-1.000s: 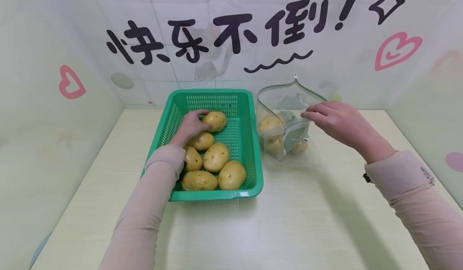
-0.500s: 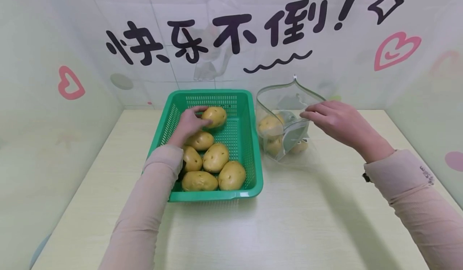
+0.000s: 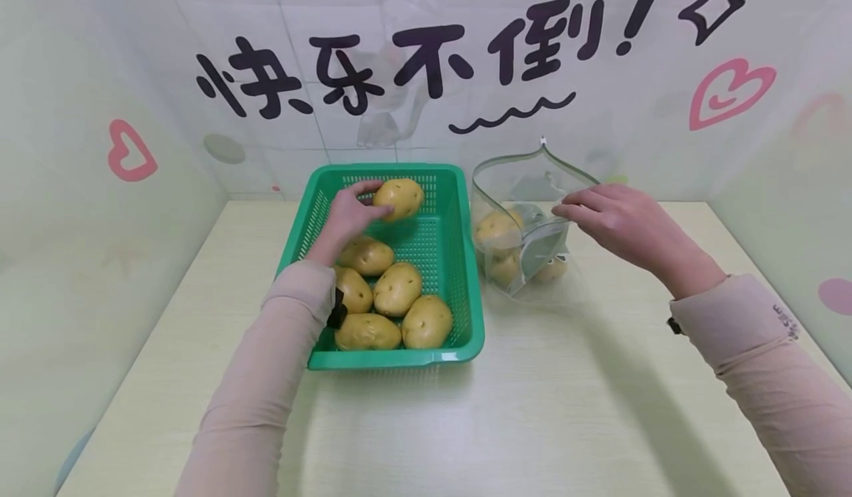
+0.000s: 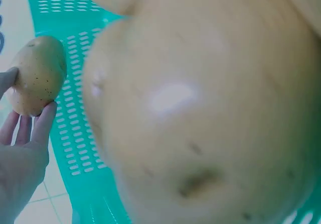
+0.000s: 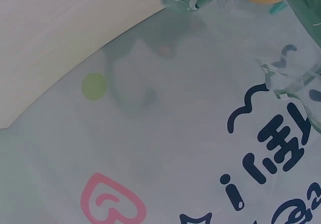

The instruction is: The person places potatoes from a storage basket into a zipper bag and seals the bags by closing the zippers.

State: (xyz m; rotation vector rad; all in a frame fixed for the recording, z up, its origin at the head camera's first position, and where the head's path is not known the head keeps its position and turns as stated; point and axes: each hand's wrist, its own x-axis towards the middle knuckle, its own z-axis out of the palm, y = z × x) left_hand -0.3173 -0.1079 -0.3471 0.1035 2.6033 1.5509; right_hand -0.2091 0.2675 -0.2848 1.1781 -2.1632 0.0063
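In the head view my left hand (image 3: 349,212) grips a yellow potato (image 3: 399,199) over the back part of a green plastic basket (image 3: 471,301). The left wrist view shows thumb and fingers around that potato (image 4: 40,76), with another potato (image 4: 200,103) large and close to the camera. Several more potatoes (image 3: 397,290) lie in the basket, below and in front of the hand. To the right, my right hand (image 3: 615,220) pinches the rim of a clear zip bag (image 3: 532,282), whose mouth is spread wide. Potatoes (image 3: 499,231) sit inside the bag.
Basket and bag stand side by side on a pale wooden table (image 3: 532,408). Behind them rises a white wall sheet (image 3: 426,127) with black lettering and pink hearts. Light side panels border the table left and right.
The left hand has lifted its potato up and slightly back, away from the other potatoes in the basket. The right hand and bag have stayed in place.
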